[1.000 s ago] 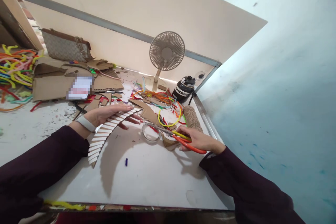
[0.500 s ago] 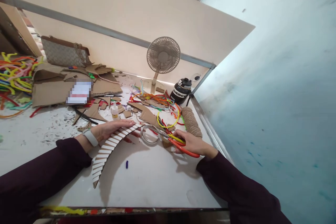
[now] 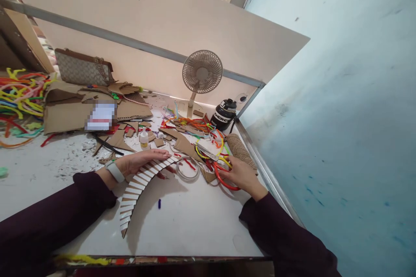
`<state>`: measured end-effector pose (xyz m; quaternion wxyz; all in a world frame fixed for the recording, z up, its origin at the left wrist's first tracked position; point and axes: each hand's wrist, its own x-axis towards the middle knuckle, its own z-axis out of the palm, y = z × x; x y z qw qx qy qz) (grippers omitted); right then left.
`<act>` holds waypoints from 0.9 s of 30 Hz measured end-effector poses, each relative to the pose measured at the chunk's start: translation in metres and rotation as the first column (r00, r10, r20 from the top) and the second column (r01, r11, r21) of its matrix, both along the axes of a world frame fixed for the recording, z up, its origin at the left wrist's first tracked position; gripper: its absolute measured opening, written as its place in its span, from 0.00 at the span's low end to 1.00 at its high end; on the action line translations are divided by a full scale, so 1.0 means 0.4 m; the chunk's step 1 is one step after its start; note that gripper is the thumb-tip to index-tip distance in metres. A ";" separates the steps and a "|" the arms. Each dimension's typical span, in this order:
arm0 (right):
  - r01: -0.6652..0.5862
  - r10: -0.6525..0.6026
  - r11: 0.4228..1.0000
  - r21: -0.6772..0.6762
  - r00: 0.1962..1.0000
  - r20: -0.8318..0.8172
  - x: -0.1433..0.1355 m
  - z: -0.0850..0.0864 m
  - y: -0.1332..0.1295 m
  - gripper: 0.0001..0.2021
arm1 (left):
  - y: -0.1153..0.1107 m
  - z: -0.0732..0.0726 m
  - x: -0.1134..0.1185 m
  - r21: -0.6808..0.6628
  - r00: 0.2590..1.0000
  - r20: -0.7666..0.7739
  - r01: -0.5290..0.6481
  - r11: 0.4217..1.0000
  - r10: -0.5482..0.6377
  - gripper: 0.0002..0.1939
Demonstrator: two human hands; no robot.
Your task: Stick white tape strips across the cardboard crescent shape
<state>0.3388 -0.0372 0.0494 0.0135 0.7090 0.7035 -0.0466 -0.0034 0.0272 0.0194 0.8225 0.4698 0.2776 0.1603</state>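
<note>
My left hand grips the upper end of a curved cardboard piece, thumb side on top and fingertips below it. White strips cross the piece in a row, and its pointed lower end hangs toward the front of the table. In my right hand are scissors with orange and yellow handles, held by the handles over the scraps, blades pointing away to the left. A roll of clear tape lies between my hands. Close behind my left hand stands a small glue bottle.
A spool of twine and a black bottle stand at the right edge. Behind are a fan, cardboard scraps and a handbag. Coloured pipe cleaners heap at left. A small blue bit lies in front.
The scissors have moved away from the cardboard piece, back and right toward the scraps, and their blades have swung to point farther back. My left hand keeps hold of the cardboard piece.
</note>
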 end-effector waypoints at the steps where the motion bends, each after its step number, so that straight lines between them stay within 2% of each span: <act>1: -0.007 0.006 1.000 0.011 0.999 0.037 -0.003 0.004 -0.002 0.20 | 0.002 -0.001 0.001 0.003 1.000 -0.007 -0.008 1.000 0.008 0.16; 4: -0.090 0.089 0.987 0.132 0.996 0.008 -0.039 0.022 -0.004 0.19 | 0.004 0.005 0.007 0.030 0.999 -0.014 -0.037 0.999 0.038 0.16; 6: -0.183 0.225 0.955 0.232 0.959 -0.171 -0.089 0.030 0.002 0.18 | 0.001 0.014 0.011 0.043 0.999 0.001 -0.047 0.998 0.047 0.15; 8: -0.295 0.370 0.925 0.238 0.840 -0.398 -0.152 0.029 0.015 0.20 | -0.003 0.022 0.013 0.041 0.998 0.021 -0.053 0.998 0.052 0.14; 11: -0.450 0.451 0.876 0.171 0.641 -0.621 -0.241 0.009 0.042 0.28 | -0.002 0.029 0.012 0.052 0.997 0.051 -0.061 0.997 0.058 0.13; 13: -0.493 0.444 0.856 0.155 0.549 -0.708 -0.280 -0.009 0.060 0.30 | 0.003 0.029 0.008 0.084 0.995 0.077 -0.063 0.994 0.057 0.13; 16: -0.487 0.399 0.862 0.138 0.487 -0.777 -0.300 -0.034 0.080 0.25 | 0.016 0.024 -0.001 0.129 0.992 0.105 -0.086 0.988 0.073 0.13; 18: -0.439 0.331 0.891 0.118 0.449 -0.830 -0.297 -0.047 0.088 0.22 | 0.024 0.021 -0.008 0.145 0.991 0.101 -0.107 0.984 0.093 0.13; 22: -0.265 0.131 0.963 0.039 0.338 -0.932 -0.286 -0.069 0.097 0.24 | 0.033 0.017 -0.016 0.181 0.988 0.087 -0.144 0.973 0.130 0.10; 25: -0.199 0.043 0.980 -0.014 0.280 -0.959 -0.287 -0.084 0.103 0.21 | 0.037 0.009 -0.015 0.255 0.984 0.092 -0.171 0.952 0.152 0.11; 27: -0.173 0.030 0.985 -0.020 0.281 -0.959 -0.292 -0.091 0.106 0.20 | 0.039 0.001 -0.012 0.289 0.983 0.095 -0.179 0.941 0.158 0.12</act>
